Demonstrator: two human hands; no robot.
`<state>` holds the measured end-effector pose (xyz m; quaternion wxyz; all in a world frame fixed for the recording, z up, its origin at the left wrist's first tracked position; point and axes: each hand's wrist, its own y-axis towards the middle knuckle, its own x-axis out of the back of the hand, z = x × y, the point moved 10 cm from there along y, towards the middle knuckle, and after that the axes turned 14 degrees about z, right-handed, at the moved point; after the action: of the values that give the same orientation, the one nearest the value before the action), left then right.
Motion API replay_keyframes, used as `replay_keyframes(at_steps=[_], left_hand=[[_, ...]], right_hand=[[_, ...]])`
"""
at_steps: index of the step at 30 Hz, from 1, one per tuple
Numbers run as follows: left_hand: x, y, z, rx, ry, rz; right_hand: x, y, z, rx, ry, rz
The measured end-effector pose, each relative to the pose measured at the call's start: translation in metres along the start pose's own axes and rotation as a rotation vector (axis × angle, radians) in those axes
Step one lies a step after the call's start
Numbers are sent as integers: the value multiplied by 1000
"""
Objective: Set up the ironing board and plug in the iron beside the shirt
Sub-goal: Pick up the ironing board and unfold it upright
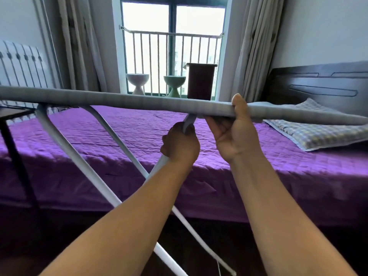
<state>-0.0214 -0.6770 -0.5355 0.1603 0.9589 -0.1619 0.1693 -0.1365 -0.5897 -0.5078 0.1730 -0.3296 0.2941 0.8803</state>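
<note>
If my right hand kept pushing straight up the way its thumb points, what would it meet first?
The ironing board itself: the right hand already grips its near edge, thumb on top. Past that, depth is unclear.

Purple quilted bedspread (139,136) with a checked grey pillow (318,134) at the headboard end (two pedestal stools (137,83) by the window).

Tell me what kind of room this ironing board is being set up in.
Most likely a bedroom. A bed with a purple quilted cover fills the middle, a checked pillow lies at its dark headboard, and curtains frame a tall window behind it.
</note>
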Motion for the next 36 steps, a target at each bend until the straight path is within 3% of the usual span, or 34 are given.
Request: replay_keyframes(at_steps=[6,13,25,30,36], left_hand=[[1,1,1,-16,-60,12],[2,3,1,-76,-141,20],[-2,15,8,-79,-290,-6],[10,6,-4,35,-476,-16],[35,-17,-33,205,-942,50]], right_hand=[[2,-2,0,8,-54,-5],[38,-10,38,76,-349,-222],[52,7,42,79,-401,-279],[52,5,40,-21,-336,-327],[48,-1,38,-200,-254,-470]])
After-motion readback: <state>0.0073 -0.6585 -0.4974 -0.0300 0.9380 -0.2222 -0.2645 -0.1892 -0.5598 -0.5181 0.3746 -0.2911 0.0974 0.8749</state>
